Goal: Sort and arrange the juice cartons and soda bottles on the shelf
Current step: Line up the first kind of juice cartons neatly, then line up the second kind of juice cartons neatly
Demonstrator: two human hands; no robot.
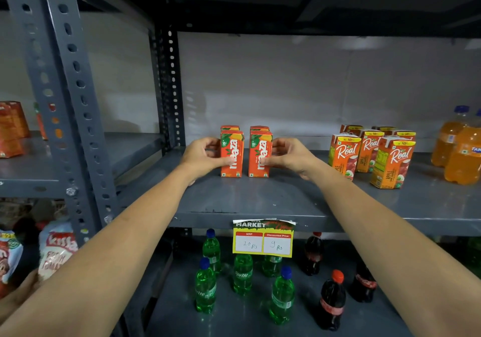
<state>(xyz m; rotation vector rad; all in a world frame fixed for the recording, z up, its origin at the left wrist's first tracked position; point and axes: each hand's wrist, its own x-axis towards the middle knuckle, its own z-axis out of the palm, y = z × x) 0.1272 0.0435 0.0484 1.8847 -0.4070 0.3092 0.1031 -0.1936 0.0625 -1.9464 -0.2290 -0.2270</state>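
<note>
1. Head view: grey painted steel shelf (234,201), matte, flat.
2. Rectangular orange Maaza cartons (232,154), upright, two front, two behind, mid-shelf left.
3. Left hand (201,155) gripping left carton; right hand (291,154) gripping right carton (260,155).
4. Bare shelf between these and Real cartons (345,155).

Dim overall, soft light on the back wall (286,81), dark upper corners, wide-angle bowing and blur at edges

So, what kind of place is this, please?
Probably a small shop or a mock one: grey metal shelving, a price tag marked MRP and discounted price, and juice cartons and soda bottles in rows.
</note>
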